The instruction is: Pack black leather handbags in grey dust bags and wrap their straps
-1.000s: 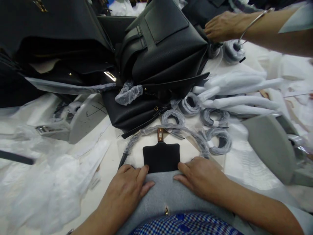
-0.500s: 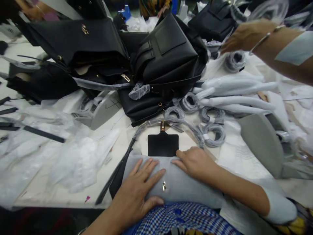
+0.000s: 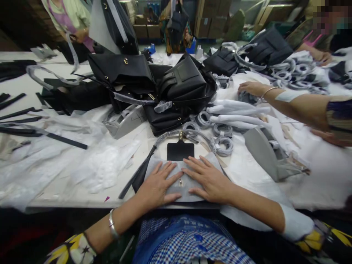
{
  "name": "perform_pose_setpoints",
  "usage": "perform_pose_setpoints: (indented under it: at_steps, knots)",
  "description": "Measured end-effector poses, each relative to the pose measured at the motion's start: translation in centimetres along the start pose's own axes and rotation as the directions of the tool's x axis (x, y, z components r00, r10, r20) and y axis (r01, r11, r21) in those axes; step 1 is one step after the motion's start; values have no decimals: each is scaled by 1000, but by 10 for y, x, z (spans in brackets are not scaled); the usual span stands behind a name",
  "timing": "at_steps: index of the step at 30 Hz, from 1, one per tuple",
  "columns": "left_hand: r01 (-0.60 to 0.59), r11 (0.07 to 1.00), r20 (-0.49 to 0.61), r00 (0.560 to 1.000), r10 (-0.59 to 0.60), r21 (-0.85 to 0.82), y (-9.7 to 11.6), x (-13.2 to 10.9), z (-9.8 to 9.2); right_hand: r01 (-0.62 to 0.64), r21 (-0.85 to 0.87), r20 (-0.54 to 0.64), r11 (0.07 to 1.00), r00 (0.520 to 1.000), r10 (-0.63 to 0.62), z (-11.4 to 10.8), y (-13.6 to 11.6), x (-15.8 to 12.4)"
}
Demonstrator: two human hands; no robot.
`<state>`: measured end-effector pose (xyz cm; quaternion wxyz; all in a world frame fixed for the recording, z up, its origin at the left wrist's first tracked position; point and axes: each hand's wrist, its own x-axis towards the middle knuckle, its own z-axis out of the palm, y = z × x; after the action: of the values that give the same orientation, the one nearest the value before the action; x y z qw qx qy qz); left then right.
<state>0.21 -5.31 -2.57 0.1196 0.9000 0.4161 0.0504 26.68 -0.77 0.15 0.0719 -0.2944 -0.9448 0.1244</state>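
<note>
A black handbag lies at the table's near edge, its front covered by a pale grey protective sheet. My left hand rests flat on the sheet's left part, fingers spread. On the right part my right hand also lies flat with spread fingers. Between them a small gold clasp pokes through the sheet. Beyond my fingertips a black flap tab with a gold buckle lies on the table. Behind it arches the bag's handle, wrapped in clear plastic.
Black handbags are piled behind. Plastic-wrapped strap coils, white padded rolls and a grey insert lie to the right. Crumpled white wrapping covers the left. A co-worker's arm reaches in from the right.
My right hand has gone from pinching near the tab's corner to lying flat with fingers spread. The view has lifted and drawn back. The co-worker's hand has lowered onto the things at right.
</note>
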Motion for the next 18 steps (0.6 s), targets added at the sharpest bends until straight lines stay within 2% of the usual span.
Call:
perform_pose_setpoints:
  at_steps: [4, 8, 9, 11, 13, 14, 16, 18]
  knots:
    - [-15, 1000, -16, 1000, 14, -8, -2, -1, 3, -32, 15, 23, 999, 999, 32, 22, -5, -16]
    - [-19, 1000, -33, 999, 19, 11, -1, -1, 4, -37, 125, 56, 991, 998, 31, 13, -1, -8]
    - [-21, 1000, -42, 999, 22, 17, -1, -1, 4, -71, 185, 34, 980, 997, 66, 7, 2, 0]
    - [-26, 999, -69, 997, 28, 26, 0, -1, 4, -194, 307, -65, 932, 972, 224, -4, 9, 24]
    - [-28, 999, -97, 995, 31, 26, 0, -1, 4, -318, 396, -168, 862, 897, 408, -9, 22, 54]
    - [-31, 999, -107, 994, 34, 23, 0, -1, 4, -351, 418, -189, 838, 869, 458, -10, 29, 71]
    - [-37, 999, -117, 992, 38, 12, -1, -2, 5, -376, 461, -175, 804, 849, 498, -9, 42, 99]
    - [-36, 999, -111, 993, 36, 0, -2, -2, 6, -371, 515, -159, 773, 845, 511, -7, 48, 114]
